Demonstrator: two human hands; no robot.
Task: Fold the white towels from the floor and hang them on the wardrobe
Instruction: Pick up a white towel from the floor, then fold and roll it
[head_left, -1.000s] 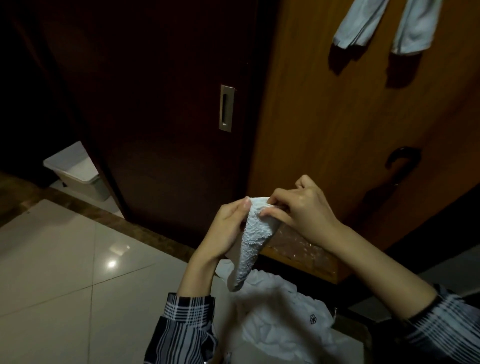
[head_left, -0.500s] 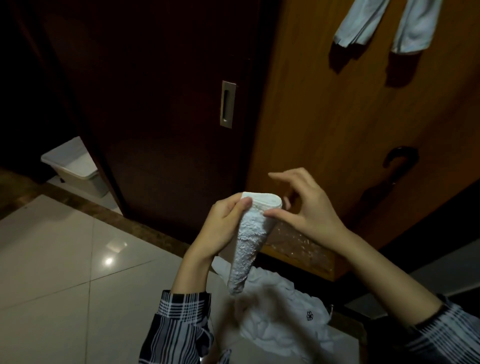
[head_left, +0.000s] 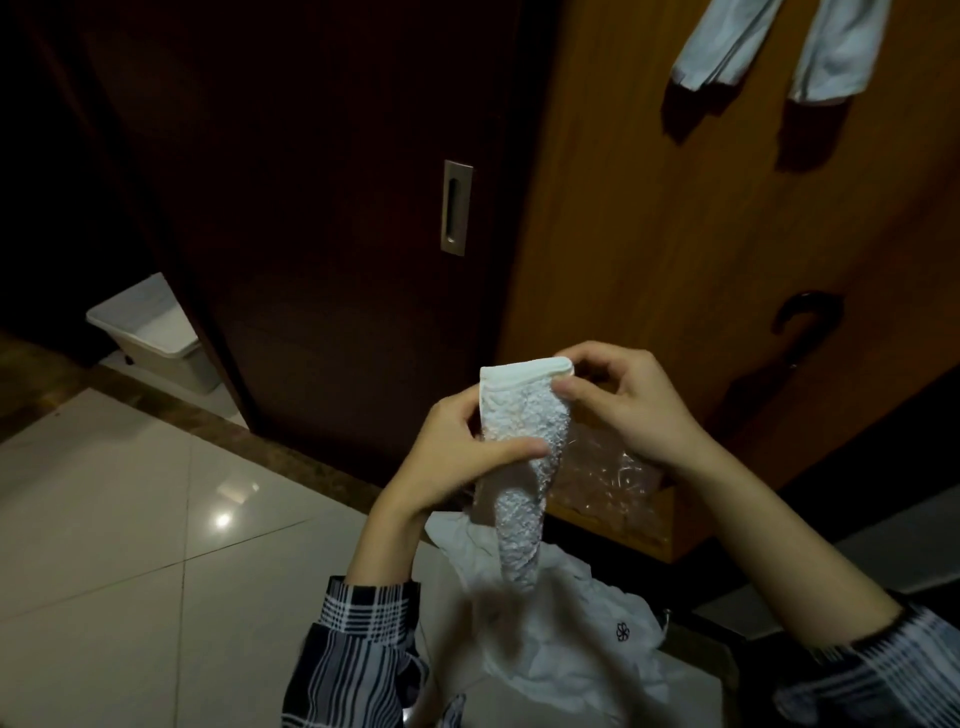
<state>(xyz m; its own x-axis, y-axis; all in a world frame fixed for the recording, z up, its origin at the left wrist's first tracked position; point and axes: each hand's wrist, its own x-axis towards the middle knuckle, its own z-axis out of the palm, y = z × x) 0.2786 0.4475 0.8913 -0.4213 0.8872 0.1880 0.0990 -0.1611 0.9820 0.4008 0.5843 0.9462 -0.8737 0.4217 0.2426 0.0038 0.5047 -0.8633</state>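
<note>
Single head-worn view, forward and down, close over the hands (head_left: 545, 436), facing the wardrobe (head_left: 701, 234).

The glossy tiled floor (head_left: 119, 530) carries a white bin (head_left: 150, 332) left of the dark wardrobe door (head_left: 322, 249), and crumpled white cloth (head_left: 561, 644) lies below that door.
</note>
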